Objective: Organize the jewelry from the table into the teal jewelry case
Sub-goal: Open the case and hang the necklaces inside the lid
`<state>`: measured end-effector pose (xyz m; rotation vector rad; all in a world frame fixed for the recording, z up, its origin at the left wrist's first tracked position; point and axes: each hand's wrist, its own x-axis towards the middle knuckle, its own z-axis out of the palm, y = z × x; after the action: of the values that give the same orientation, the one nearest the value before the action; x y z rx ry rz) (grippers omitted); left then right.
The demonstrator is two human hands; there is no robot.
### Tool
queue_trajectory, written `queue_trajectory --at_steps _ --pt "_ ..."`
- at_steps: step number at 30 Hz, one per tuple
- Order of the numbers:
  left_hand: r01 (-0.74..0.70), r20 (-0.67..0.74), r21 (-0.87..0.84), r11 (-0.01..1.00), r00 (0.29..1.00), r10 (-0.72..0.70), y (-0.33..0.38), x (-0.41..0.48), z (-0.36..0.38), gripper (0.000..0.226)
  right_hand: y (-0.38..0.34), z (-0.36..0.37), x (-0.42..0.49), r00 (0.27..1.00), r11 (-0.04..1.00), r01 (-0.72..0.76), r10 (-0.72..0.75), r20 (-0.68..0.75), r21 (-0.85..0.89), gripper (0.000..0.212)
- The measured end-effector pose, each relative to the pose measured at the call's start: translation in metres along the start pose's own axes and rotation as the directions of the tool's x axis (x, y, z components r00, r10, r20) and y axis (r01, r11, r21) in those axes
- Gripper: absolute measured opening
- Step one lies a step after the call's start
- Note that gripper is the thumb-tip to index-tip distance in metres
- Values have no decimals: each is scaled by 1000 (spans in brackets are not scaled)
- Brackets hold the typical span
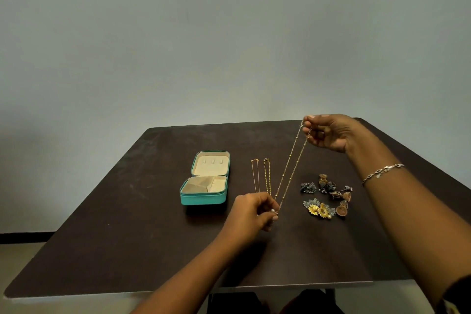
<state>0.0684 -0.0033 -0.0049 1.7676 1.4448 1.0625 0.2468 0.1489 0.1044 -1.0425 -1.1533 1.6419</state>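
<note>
From my feed, L to R: teal jewelry case [202,199] sits open at the table's [114,224] center-left, lid tipped back, cream lining showing w/ compartments in the base. Just beside it on the right, two thin gold chains [261,176] lie straight on the tabletop, side by side.

Left hand [251,211] is near their lower ends, fingers curled, pinching the bottom of a long gold necklace [293,166] by a small pearl. The necklace runs taut, doubled, up and right, raised off the table, not in the case.

Earrings [326,196], approx a dozen gold and dark pcs, are clustered on the table under it.

Right hand [328,132] pinches the clasp end up high. Silver bracelet [382,173] on that wrist.
</note>
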Motion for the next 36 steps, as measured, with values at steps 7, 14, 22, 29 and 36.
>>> queue_trajectory --at_steps 7,14,22,29,36 --pt "-211 -150 485 849 936 318 -16 -3 20 9 7 -2 24 987 897 117 -153 -50 -426 17" --pt "-241 -228 666 706 835 501 -20 6 42 11 27 4 58 932 577 260 -358 46 -774 14" --pt "-167 -205 749 642 862 464 -31 19 58 31 56 3 98 898 238 300 -397 190 -924 9" --pt "-84 -242 803 591 859 450 -40 26 66 13 78 -1 123 925 139 291 -293 242 -946 11" --pt "-87 -231 820 566 854 466 -39 25 69 13 94 -7 132 943 112 279 -217 251 -954 8"
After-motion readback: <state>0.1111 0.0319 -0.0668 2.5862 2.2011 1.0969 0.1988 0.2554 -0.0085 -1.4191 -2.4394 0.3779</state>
